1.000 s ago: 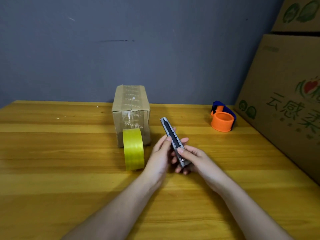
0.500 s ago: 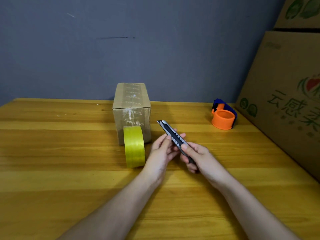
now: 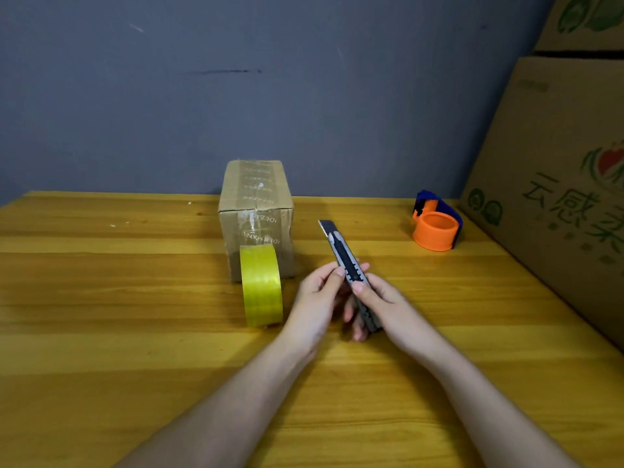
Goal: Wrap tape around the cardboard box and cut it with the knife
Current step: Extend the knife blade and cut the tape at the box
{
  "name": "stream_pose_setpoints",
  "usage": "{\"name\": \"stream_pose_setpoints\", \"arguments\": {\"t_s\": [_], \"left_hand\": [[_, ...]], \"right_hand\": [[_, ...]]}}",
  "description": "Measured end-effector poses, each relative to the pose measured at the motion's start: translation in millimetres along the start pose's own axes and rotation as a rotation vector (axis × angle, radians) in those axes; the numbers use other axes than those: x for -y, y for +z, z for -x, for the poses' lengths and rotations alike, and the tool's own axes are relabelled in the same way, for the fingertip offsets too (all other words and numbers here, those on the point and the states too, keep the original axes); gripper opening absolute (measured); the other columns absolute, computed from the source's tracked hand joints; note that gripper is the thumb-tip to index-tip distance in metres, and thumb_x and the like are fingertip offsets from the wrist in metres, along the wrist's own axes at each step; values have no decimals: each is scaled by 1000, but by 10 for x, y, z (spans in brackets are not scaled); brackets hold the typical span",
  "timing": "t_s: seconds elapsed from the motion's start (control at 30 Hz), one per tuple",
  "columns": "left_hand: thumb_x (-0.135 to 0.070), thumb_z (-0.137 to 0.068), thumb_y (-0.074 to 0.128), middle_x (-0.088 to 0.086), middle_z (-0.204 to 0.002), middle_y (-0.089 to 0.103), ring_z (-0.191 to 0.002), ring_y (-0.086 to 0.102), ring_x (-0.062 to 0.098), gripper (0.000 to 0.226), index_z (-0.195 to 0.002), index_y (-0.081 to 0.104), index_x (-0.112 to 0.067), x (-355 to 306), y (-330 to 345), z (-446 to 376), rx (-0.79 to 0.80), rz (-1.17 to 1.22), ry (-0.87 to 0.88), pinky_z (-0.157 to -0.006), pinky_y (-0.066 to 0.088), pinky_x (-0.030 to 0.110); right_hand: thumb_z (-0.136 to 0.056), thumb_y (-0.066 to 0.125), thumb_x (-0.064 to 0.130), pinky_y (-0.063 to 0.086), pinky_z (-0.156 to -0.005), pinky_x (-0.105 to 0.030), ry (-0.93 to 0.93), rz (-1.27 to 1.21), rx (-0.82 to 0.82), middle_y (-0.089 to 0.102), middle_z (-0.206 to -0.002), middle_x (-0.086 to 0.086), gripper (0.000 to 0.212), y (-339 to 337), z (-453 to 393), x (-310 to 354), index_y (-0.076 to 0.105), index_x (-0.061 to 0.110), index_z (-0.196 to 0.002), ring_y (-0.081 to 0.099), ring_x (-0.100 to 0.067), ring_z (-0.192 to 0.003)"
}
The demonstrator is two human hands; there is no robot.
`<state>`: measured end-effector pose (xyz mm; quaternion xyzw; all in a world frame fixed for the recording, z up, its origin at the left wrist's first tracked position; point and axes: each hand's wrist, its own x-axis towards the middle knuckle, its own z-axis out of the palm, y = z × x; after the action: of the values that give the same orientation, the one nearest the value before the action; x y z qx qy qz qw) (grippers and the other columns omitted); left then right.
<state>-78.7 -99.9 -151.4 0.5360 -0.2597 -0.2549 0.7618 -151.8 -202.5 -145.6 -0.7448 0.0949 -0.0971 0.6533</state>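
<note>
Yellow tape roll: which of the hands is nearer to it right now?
Left. The left hand sits just right of the yellow tape roll, touching the knife; the right hand grips the knife farther right.

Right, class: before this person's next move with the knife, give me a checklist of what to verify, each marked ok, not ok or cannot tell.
1. Blade out of the knife: ok.
2. Right hand grips the knife: ok.
3. Left hand clear of the blade: ok, it holds the body.
4. Tape roll within reach beside the cardboard box: ok.
5. Fresh tape already wrapped round the box: cannot tell.
6. Blade lock engaged: cannot tell.
</note>
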Motion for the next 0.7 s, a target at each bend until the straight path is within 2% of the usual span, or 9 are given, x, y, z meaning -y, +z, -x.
{"name": "stream_pose_setpoints", "arguments": {"t_s": [0.07,0.13,0.17,0.23,0.3,0.37,0.47,0.57,0.7], "left_hand": [[-20,-99,41,4,-75,70,-46,44,16,28,-103,68,-14,26,-8,-11,-8,-51,0,-53,42,33],[-24,-99,42,5,-51,45,-44,42,22,28,-106,66,-12,44,-6,-16,12,-65,-14,-53,42,39],[-26,-98,43,5,-51,42,-47,43,24,27,-105,67,-13,38,-3,-13,12,-71,-16,-55,42,44],[-23,-97,45,12,-67,58,-61,52,26,25,-100,70,-18,10,10,-7,-20,-66,-4,-70,45,48],[-14,-97,45,15,-97,67,-83,60,20,25,-97,69,-17,-14,25,4,-37,-26,-17,-86,48,45],[-10,-97,44,16,-105,65,-96,60,22,22,-99,66,-11,-28,39,22,-13,-13,-34,-94,48,42],[-11,-96,46,13,-98,63,-91,57,19,20,-99,65,-11,-27,41,28,1,-41,-22,-91,49,38],[-12,-96,47,5,-78,57,-75,51,13,19,-94,66,-13,-9,32,22,6,-62,-10,-79,48,30],[-13,-96,47,-10,-58,57,-67,51,8,19,-100,65,-12,-7,40,27,19,-130,2,-74,48,23]], "right_hand": [[-100,36,14,44,-43,-24,0,-27,27,60,-68,-6,15,18,1,-2,50,19,-103,53,-17,-41],[-100,35,10,45,-43,-24,-4,-64,30,60,-69,-7,14,21,3,9,47,14,-106,53,-16,-40],[-100,35,10,43,-43,-24,-15,-62,21,59,-68,-7,15,25,4,10,47,12,-108,51,-14,-39],[-100,34,11,34,-40,-21,-61,-19,-24,52,-63,-3,17,50,7,6,48,9,-110,43,-11,-37],[-101,35,12,27,-36,-18,-87,2,-83,43,-57,-1,17,73,7,-1,51,10,-104,35,-8,-35],[-101,36,15,24,-33,-18,-87,-3,-133,38,-52,0,20,73,9,7,53,13,-92,30,-8,-32],[-99,40,19,22,-31,-16,-72,-25,-198,38,-45,2,25,72,6,17,54,12,-79,29,-9,-29],[-98,43,23,22,-31,-15,-62,-48,-244,38,-39,4,31,85,2,27,51,8,-72,28,-9,-28],[-96,46,27,22,-31,-14,-59,-52,-309,38,-34,4,37,87,-4,24,51,8,-65,28,-9,-27]]}}
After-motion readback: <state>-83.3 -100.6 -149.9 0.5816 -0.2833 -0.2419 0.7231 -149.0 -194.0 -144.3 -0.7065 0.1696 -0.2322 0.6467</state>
